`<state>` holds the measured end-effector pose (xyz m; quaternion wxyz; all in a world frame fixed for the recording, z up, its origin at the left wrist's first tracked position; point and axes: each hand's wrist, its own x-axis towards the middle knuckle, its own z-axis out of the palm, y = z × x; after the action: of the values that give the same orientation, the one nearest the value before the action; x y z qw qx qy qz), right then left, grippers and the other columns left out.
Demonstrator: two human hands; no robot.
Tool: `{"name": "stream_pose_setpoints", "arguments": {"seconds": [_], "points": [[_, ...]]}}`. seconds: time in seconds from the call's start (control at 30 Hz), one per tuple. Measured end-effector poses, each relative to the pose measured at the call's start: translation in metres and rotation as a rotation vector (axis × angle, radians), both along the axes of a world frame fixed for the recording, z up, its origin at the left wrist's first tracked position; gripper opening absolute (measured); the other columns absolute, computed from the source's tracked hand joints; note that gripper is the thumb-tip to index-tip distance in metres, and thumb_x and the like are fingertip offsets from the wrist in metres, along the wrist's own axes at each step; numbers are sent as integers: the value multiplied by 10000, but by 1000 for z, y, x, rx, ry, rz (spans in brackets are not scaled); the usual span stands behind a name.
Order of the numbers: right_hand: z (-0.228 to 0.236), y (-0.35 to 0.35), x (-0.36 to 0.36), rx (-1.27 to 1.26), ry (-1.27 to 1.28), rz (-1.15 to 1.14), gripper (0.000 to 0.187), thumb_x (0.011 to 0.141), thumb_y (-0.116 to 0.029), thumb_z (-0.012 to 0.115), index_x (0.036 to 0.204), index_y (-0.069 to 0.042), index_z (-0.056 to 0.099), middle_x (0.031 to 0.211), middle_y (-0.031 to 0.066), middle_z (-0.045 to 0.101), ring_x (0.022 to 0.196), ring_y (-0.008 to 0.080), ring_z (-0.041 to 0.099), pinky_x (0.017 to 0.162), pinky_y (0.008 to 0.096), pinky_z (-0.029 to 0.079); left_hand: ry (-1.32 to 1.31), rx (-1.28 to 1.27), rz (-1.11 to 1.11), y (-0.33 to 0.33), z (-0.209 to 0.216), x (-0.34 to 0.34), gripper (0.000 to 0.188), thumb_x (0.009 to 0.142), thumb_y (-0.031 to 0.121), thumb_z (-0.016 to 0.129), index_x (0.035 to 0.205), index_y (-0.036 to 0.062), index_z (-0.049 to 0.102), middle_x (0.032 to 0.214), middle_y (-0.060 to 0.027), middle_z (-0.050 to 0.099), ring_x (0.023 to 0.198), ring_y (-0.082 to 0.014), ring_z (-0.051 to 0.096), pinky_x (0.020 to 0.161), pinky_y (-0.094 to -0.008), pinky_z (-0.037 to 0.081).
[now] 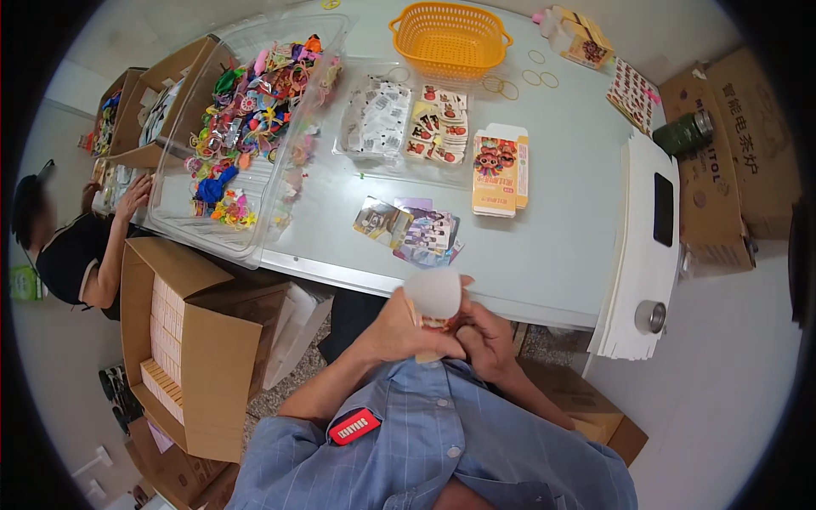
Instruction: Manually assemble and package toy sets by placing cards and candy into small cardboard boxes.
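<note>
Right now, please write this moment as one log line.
left hand: holding white-flapped packaging | right hand: touching it | loose cards: on table

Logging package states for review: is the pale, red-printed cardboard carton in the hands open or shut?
Carton: open at its upper end; the rounded white flap stands raised, untucked. The other end: cannot tell.

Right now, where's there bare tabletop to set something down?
Biggest patch: table right of the yellow carton, up to the white paper stack. Narrower: between the clear trinket tub and loose cards. Crowded: left end, filled by the tub; back centre, with orange basket, white packets, sticker stacks.
</note>
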<state>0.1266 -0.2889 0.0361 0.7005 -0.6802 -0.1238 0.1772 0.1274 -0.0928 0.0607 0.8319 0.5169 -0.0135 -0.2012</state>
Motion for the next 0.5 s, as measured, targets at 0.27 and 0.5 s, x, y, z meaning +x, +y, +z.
{"name": "stream_pose_setpoints", "arguments": {"seconds": [0.27, 0.5], "points": [[-11, 54, -22, -44, -18, 36, 254, 1053, -155, 540, 1118, 47, 681, 874, 39, 672, 776, 80, 578, 696, 238, 469, -239, 374, 868, 2, -28, -40, 819, 761, 30, 885, 1438, -25, 426, 1077, -129, 720, 933, -172, 705, 812, -292, 574], [-48, 94, -55, 131, 75, 120, 511, 1042, -60, 547, 1504, 55, 361, 1291, 170, 639, 1112, 136, 626, 935, 272, 509, -169, 477, 834, 53, -61, -119, 528, 848, -45, 782, 1338, -28, 586, 1155, -143, 714, 991, -207, 718, 817, -298, 596]]}}
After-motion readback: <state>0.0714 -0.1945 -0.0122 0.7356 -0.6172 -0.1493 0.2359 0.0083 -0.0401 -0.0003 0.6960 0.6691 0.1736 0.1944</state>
